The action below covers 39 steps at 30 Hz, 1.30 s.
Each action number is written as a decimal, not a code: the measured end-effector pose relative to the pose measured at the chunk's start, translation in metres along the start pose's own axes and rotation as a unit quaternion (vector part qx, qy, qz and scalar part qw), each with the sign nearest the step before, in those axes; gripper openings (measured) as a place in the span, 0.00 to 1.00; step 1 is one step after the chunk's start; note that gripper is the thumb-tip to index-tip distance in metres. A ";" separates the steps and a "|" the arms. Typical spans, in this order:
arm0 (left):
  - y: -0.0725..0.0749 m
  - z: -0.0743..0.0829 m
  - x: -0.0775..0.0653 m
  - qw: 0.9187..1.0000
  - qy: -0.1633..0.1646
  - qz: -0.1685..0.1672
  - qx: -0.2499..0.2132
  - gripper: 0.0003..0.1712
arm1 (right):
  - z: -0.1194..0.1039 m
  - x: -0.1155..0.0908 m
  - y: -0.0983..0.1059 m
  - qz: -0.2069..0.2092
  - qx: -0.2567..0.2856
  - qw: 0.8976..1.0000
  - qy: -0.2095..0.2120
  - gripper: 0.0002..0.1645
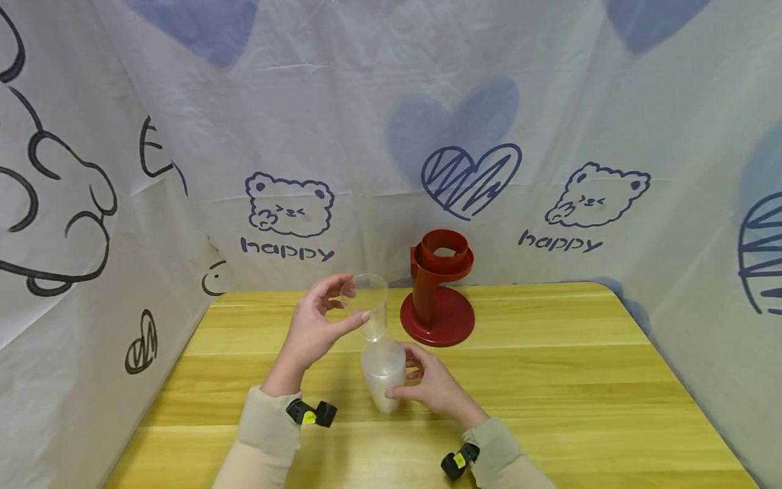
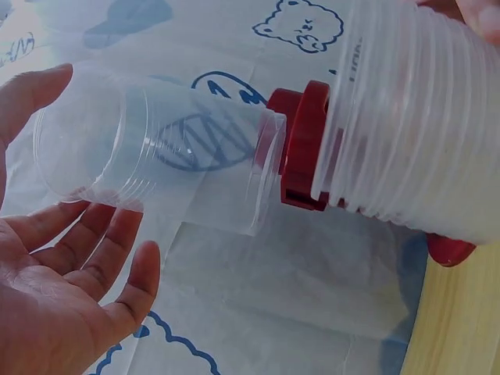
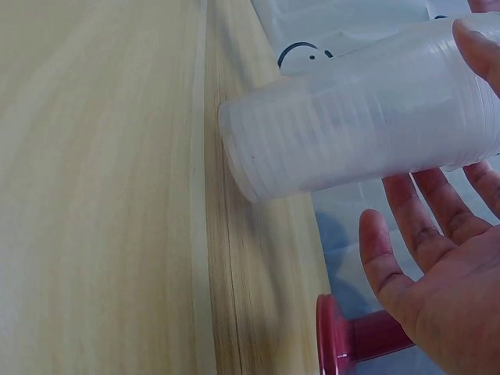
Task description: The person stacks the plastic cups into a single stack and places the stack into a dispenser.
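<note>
My left hand (image 1: 314, 329) holds one clear plastic cup (image 1: 375, 316) between thumb and fingers, above the table. In the left wrist view this cup (image 2: 195, 160) lies along the thumb and fingertips of the left hand (image 2: 62, 289), its rim toward a stack of cups. My right hand (image 1: 430, 380) grips that nested stack of clear plastic cups (image 1: 383, 373), just below and in front of the single cup. The right wrist view shows the stack (image 3: 344, 125) tilted over the table, thumb on one side and fingers of the right hand (image 3: 461, 289) on the other.
A red stand (image 1: 436, 322) with a round base and a ring-shaped holder (image 1: 444, 251) on top stands behind the stack, near the table's back edge. The wooden table (image 1: 568, 387) meets a white printed cloth (image 1: 366, 136) at the back and sides.
</note>
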<state>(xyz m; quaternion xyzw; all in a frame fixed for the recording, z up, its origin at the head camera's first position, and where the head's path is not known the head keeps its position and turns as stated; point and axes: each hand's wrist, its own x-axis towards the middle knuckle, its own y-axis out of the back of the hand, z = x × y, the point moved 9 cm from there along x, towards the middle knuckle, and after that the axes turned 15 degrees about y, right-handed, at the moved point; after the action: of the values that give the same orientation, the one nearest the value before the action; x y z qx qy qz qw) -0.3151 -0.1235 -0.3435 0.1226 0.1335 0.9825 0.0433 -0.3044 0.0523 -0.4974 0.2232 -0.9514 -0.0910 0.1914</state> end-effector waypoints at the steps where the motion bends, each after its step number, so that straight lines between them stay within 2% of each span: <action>1: 0.000 0.000 0.000 1.000 0.000 -0.004 -0.002 0.35 | 0.000 0.000 0.000 0.000 0.000 1.000 0.000 0.44; 11: -0.007 -0.003 -0.005 0.999 0.005 -0.047 -0.006 0.34 | 0.003 0.002 0.000 0.000 0.004 1.000 0.003 0.43; 26: -0.016 -0.007 -0.014 0.996 0.021 -0.092 0.008 0.35 | -0.005 0.003 -0.001 0.000 0.019 1.000 0.019 0.43; 39: -0.027 -0.026 -0.020 0.989 0.039 -0.137 0.031 0.36 | -0.006 0.003 -0.001 -0.002 0.017 1.000 0.011 0.44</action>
<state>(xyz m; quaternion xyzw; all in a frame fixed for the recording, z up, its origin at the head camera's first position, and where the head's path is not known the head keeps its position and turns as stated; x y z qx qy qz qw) -0.3004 -0.1062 -0.3798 0.0658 0.1809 0.9667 0.1687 -0.3036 0.0499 -0.4911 0.2294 -0.9501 -0.0730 0.1982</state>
